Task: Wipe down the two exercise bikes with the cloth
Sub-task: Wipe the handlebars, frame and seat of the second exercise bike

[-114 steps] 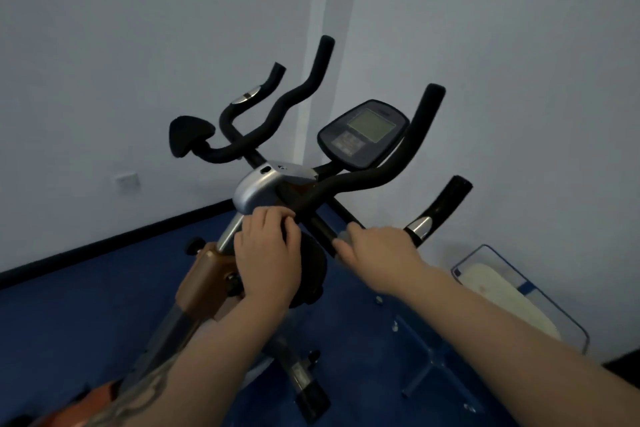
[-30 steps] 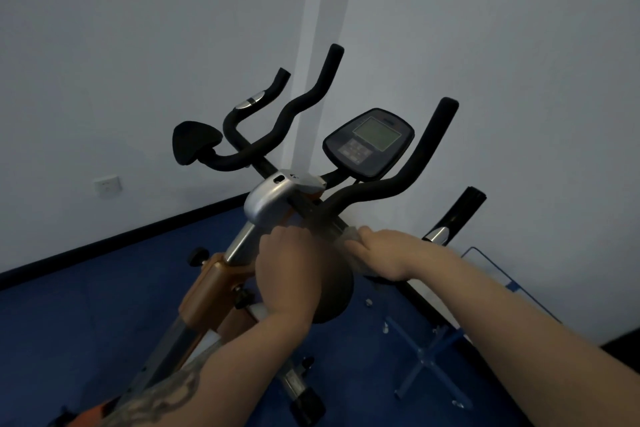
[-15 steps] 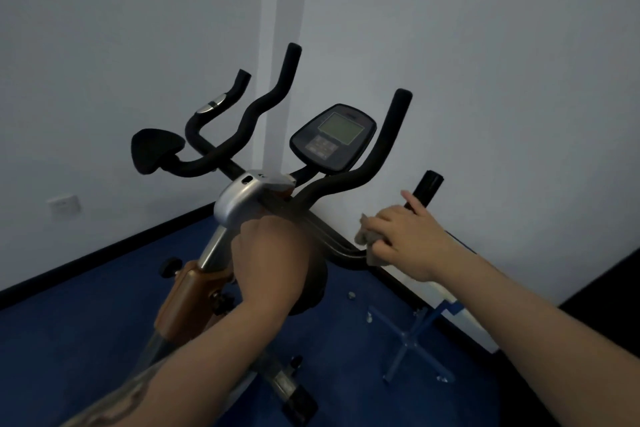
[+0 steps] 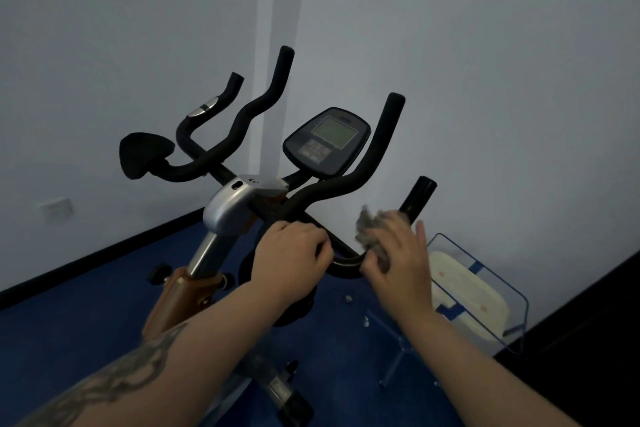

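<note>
The right hand (image 4: 398,260) holds the cloth (image 4: 372,232), its grip clamped around the wad, thumb under and fingers partly spread; the cloth sits against the lower right bar (image 4: 417,196) of the bike (image 4: 242,204). That bar's long axis runs up and away from the grip, its black tip bare just beyond the fingertips, so the next stroke probably goes along it. The left hand (image 4: 291,250) grips the curved tube (image 4: 343,262) just left of the cloth, fingers curled over it, steadying. Motion blur hides whether the cloth wraps the bar or only touches it. The console (image 4: 327,140) lies farther up, beyond both hands.
</note>
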`<action>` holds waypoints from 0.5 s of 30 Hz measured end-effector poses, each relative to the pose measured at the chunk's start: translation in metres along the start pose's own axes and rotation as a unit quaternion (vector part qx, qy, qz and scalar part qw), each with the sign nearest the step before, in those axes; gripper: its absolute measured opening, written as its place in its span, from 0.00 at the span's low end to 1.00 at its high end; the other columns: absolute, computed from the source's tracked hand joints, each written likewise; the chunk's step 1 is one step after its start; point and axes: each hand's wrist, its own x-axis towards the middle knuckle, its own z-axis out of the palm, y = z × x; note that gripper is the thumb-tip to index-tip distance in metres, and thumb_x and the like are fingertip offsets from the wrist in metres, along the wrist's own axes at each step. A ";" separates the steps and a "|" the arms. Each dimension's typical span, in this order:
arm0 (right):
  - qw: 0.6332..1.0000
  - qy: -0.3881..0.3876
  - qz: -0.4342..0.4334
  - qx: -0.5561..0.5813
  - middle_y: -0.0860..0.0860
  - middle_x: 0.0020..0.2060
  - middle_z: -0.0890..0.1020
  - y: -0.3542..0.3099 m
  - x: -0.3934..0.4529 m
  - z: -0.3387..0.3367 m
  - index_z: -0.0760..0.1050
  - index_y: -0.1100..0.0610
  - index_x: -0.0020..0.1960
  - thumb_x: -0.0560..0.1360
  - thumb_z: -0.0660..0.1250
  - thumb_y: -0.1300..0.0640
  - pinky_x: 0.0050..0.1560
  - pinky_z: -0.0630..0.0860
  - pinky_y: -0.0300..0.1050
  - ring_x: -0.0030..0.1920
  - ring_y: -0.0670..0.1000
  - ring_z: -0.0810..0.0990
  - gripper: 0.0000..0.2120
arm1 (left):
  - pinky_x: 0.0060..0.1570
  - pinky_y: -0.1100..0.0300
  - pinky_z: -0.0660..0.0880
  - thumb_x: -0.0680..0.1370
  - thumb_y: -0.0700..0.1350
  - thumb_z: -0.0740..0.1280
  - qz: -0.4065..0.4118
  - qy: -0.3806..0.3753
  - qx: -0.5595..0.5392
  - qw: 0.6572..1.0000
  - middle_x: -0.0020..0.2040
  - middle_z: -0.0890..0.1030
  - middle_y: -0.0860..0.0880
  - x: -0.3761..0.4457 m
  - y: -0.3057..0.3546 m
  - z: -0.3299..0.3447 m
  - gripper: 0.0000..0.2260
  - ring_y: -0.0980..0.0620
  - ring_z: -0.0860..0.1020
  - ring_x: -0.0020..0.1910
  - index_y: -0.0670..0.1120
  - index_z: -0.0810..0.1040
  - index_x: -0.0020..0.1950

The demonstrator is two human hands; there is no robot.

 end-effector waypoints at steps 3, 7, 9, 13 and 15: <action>0.988 -0.044 -0.140 -0.043 0.49 0.52 0.82 0.023 0.018 -0.012 0.82 0.54 0.49 0.69 0.65 0.55 0.76 0.51 0.55 0.58 0.49 0.78 0.11 | 0.50 0.60 0.69 0.79 0.50 0.58 0.003 0.018 -0.016 1.000 0.41 0.82 0.57 -0.004 -0.002 0.002 0.13 0.58 0.78 0.42 0.53 0.82 0.43; 0.981 -0.028 -0.137 -0.133 0.52 0.57 0.81 0.065 0.055 -0.039 0.81 0.56 0.53 0.73 0.61 0.55 0.76 0.51 0.58 0.63 0.53 0.77 0.13 | 0.46 0.59 0.72 0.77 0.51 0.57 -0.017 0.039 -0.025 0.999 0.37 0.82 0.57 -0.005 -0.001 0.002 0.15 0.58 0.77 0.37 0.52 0.82 0.39; 0.982 -0.017 -0.133 -0.132 0.53 0.58 0.81 0.065 0.049 -0.030 0.81 0.58 0.53 0.74 0.60 0.56 0.75 0.53 0.59 0.67 0.54 0.74 0.14 | 0.43 0.61 0.71 0.76 0.51 0.57 -0.022 0.068 -0.029 0.997 0.33 0.80 0.56 -0.007 -0.003 0.003 0.16 0.58 0.76 0.33 0.51 0.82 0.37; 0.959 -0.067 -0.218 -0.170 0.52 0.53 0.82 0.080 0.070 -0.036 0.81 0.56 0.50 0.74 0.63 0.57 0.73 0.57 0.59 0.60 0.55 0.78 0.10 | 0.37 0.62 0.69 0.75 0.49 0.59 -0.014 0.131 -0.045 0.990 0.28 0.77 0.55 -0.012 -0.001 0.003 0.15 0.56 0.73 0.28 0.50 0.82 0.35; 0.978 -0.065 -0.146 -0.131 0.51 0.50 0.81 0.079 0.088 -0.038 0.80 0.55 0.50 0.74 0.63 0.57 0.66 0.69 0.58 0.55 0.54 0.77 0.09 | 0.36 0.63 0.67 0.75 0.49 0.59 -0.015 0.137 -0.041 0.990 0.28 0.77 0.54 -0.011 0.000 0.003 0.15 0.55 0.73 0.27 0.49 0.82 0.35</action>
